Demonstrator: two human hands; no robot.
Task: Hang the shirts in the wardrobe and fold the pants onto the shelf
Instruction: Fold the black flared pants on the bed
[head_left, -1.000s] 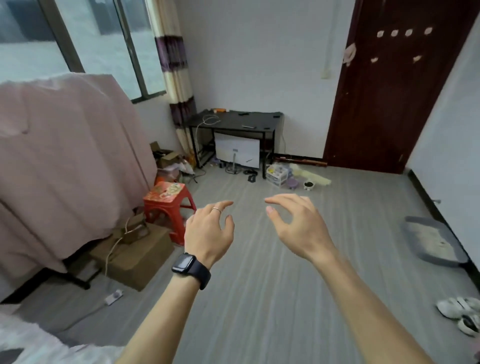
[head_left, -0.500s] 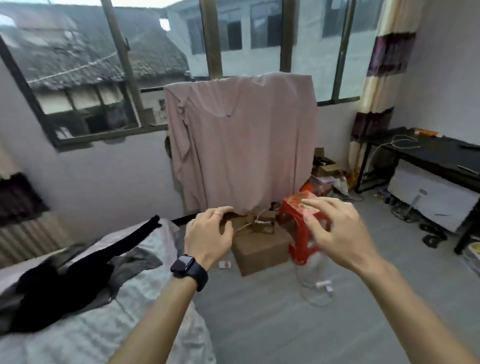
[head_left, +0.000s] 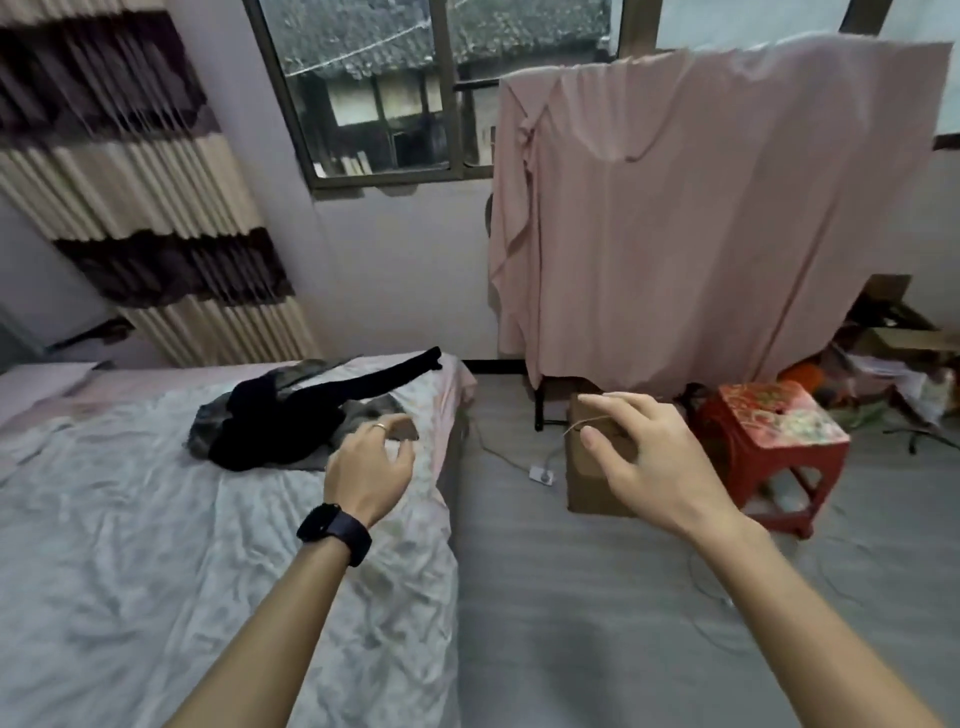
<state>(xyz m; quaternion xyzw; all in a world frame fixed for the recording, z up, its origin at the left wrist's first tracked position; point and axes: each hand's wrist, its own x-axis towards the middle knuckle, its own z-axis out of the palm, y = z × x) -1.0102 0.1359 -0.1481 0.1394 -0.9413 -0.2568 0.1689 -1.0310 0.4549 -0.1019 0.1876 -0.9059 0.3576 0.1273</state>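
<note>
A black garment (head_left: 291, 421) lies crumpled on a grey garment (head_left: 208, 428) on the bed (head_left: 130, 545), one black leg or sleeve stretched toward the bed's far corner. My left hand (head_left: 371, 470), with a ring and a dark watch, hovers over the bed's right edge just right of the pile, fingers loosely curled, holding nothing. My right hand (head_left: 641, 457) is raised over the floor with fingers spread and empty. No wardrobe or shelf is in view.
A pink cloth (head_left: 701, 208) drapes over a rack in front of the window. Below it stand a cardboard box (head_left: 584, 488), a red plastic stool (head_left: 774, 447) and clutter at the right. A cable and switch (head_left: 540, 474) lie on the grey floor. A striped curtain (head_left: 135, 197) hangs left.
The view has swung left from the door and desk to the bed and window. The clothes pile now lies close to my left hand. Both hands stay raised and empty.
</note>
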